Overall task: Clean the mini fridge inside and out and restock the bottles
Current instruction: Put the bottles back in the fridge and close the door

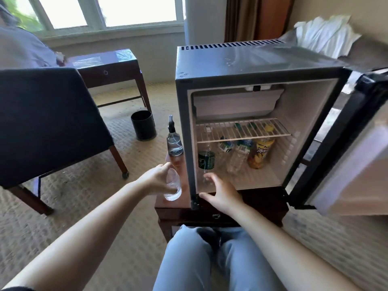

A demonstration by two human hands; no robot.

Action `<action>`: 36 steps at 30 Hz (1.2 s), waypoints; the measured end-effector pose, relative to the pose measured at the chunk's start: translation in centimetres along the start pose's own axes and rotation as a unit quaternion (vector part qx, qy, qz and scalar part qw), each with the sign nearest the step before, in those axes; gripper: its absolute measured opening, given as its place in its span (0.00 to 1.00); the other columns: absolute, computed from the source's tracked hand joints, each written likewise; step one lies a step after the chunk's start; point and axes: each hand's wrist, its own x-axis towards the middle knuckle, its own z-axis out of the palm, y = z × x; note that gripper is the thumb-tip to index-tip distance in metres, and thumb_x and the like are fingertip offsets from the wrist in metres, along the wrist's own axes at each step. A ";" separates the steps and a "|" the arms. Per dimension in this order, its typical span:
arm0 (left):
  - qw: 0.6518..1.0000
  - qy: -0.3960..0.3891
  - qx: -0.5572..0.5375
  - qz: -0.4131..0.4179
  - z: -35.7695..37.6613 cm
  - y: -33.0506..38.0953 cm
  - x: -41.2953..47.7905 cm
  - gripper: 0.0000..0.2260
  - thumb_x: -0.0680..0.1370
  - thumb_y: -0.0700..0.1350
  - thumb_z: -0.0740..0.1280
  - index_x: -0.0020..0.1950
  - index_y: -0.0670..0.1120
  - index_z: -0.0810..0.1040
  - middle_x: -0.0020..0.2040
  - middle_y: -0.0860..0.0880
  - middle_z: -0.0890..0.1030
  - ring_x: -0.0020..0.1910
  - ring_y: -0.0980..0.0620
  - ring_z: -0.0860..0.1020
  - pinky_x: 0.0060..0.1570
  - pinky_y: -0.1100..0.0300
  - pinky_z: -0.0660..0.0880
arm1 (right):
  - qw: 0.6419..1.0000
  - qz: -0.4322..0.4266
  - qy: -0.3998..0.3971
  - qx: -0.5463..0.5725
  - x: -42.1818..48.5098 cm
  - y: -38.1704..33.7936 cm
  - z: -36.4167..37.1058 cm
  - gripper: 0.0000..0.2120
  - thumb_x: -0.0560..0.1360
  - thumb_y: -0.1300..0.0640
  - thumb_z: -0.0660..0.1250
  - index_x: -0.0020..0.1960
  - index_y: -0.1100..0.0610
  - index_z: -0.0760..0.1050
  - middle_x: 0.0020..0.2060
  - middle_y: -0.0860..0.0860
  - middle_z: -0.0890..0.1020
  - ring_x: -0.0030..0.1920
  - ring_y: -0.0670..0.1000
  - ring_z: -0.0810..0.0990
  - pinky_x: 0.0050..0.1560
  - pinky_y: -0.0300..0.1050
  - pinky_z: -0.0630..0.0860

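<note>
The black mini fridge (231,59) stands on a dark wooden stand, its door (357,148) swung open to the right. Below its wire shelf (241,131) stand several bottles: a clear one with a dark green label (206,160), clear water bottles (237,154) and a yellow drink bottle (262,152). My left hand (155,177) grips a clear bottle (173,185) just left of the fridge, over the stand's top. My right hand (218,192) is at the fridge's lower front edge with fingers spread, just below the green-label bottle and holding nothing.
A clear spray bottle (173,141) with a black nozzle stands on the wooden stand (180,206) left of the fridge. A black bin (143,125) sits on the carpet behind it. A dark chair (48,122) is at left, a wooden side table (109,68) beyond. White cloths (323,32) lie behind the fridge.
</note>
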 end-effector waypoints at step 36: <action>0.989 0.049 -0.001 0.138 -1.9 6.9 0.4 0.09 0.76 0.48 0.66 0.56 0.52 0.80 0.48 0.54 0.83 0.48 0.55 0.80 0.50 0.65 0.74 | 0.982 0.018 0.171 0.077 12.2 -2.4 -8.0 0.40 0.70 0.54 0.75 0.74 0.56 0.57 0.63 0.53 0.77 0.60 0.52 0.77 0.45 0.29 0.72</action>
